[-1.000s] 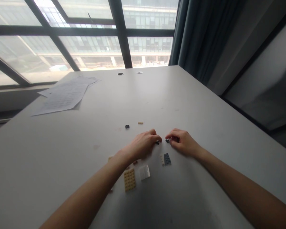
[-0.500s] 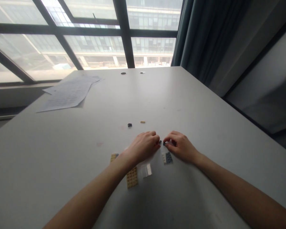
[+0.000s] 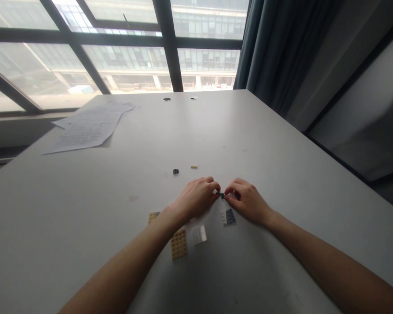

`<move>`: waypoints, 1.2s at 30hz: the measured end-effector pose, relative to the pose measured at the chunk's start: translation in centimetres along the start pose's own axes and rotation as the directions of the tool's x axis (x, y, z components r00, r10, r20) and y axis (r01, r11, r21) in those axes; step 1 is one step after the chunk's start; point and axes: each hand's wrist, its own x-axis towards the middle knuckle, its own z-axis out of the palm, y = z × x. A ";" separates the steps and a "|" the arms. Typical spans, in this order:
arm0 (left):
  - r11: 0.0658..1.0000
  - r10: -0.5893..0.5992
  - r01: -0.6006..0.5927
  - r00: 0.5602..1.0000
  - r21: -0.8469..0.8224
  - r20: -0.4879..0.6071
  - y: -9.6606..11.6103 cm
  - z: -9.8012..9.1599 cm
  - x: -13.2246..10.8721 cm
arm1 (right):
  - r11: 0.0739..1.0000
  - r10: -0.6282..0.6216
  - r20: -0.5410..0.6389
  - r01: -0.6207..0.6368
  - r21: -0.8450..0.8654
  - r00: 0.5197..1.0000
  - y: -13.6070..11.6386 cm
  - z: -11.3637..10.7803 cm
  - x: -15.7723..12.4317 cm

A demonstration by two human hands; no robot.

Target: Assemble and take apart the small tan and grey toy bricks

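Close together over the table, my left hand (image 3: 201, 196) and my right hand (image 3: 247, 199) each pinch a small dark toy brick. The two dark bricks (image 3: 222, 196) meet, or nearly so, between my fingertips; whether they are joined I cannot tell. Just below lies a white and dark grey studded plate (image 3: 228, 216). Under and beside my left forearm, a tan studded plate (image 3: 178, 245) is partly covered, and the tan corner of a piece (image 3: 153, 216) shows on the other side. A clear piece (image 3: 199, 234) with a shiny face rests nearby.
Beyond my hands lie a small black piece (image 3: 176, 171) and a small yellow brick (image 3: 194, 167). Printed paper sheets (image 3: 88, 126) cover the table's far left. Two round inserts, one of them dark (image 3: 167, 99), sit near the far edge. A dark curtain (image 3: 281, 52) hangs at right.
The dark bricks in my two hands have come together; a gap showed between them before. The view has shifted slightly, and the other pieces lie as they were.
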 end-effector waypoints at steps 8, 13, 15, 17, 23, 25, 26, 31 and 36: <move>0.999 0.016 -0.015 1.000 0.045 -0.013 0.5 0.0 -0.1 | 1.000 -0.013 0.005 0.013 -0.014 1.000 -0.1 -0.1 0.1; 0.999 0.016 -0.016 1.000 0.036 0.002 0.4 -0.1 -0.3 | 0.999 -0.025 0.008 0.025 -0.020 1.000 -0.1 -0.1 0.1; 0.999 0.015 -0.016 1.000 0.038 0.005 0.3 0.0 -0.4 | 1.000 -0.021 0.008 0.022 -0.021 1.000 -0.1 -0.1 0.1; 0.999 0.024 -0.023 1.000 0.039 -0.005 0.2 0.2 -0.4 | 1.000 -0.016 0.007 0.017 -0.023 1.000 -0.2 -0.1 0.1; 0.998 0.000 0.003 0.999 0.063 -0.045 0.4 0.5 -0.5 | 1.000 -0.014 0.013 0.014 -0.028 1.000 -0.1 -0.1 0.1; 0.997 -0.013 0.018 0.998 0.075 -0.058 0.5 0.4 -0.5 | 0.999 -0.016 0.015 0.017 -0.032 1.000 0.0 -0.1 0.1; 0.996 -0.019 0.024 0.998 0.082 -0.059 0.5 0.3 -0.5 | 0.999 -0.017 0.014 0.018 -0.033 1.000 0.1 -0.1 0.1; 0.995 -0.038 0.041 0.999 0.096 -0.031 0.5 0.1 -0.5 | 0.999 -0.018 0.012 0.018 -0.034 1.000 0.0 0.0 0.0; 0.996 -0.038 0.040 0.999 0.083 -0.029 0.2 0.3 -0.5 | 0.999 -0.018 0.013 0.019 -0.040 1.000 0.1 0.0 0.1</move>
